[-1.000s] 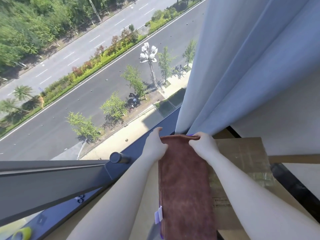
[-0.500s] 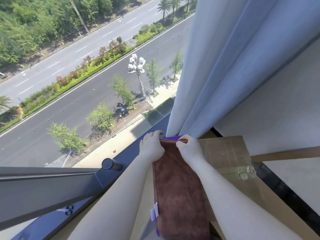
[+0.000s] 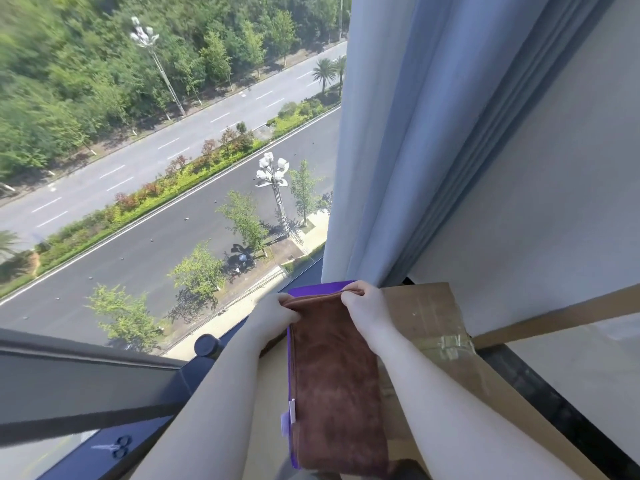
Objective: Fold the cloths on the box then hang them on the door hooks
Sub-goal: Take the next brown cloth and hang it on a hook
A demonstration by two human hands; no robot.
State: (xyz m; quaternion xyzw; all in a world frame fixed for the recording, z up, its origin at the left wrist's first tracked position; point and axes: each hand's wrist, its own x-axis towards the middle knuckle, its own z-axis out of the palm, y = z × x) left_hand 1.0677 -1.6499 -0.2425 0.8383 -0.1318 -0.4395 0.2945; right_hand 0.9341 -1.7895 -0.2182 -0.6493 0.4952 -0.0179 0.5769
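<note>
We see the brown cloth (image 3: 336, 393) lying lengthwise as a folded strip along the left edge of the cardboard box (image 3: 440, 327), w/ a purple cloth (image 3: 311, 292) under it showing at the far end and left side. At its far end, our left hand (image 3: 277, 315) and right hand (image 3: 365, 306) each pinch a corner of the brown cloth, fingers curled on the hem. Beyond are the curtain (image 3: 398, 150) and window glass (image 3: 156, 220).

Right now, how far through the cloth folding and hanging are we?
Early. The brown cloth lies in a long folded strip on the cardboard box, over a purple cloth. In hand: the left hand and right hand pinch its far corners. Left: further folding and all hanging; no door hooks are in view.
</note>
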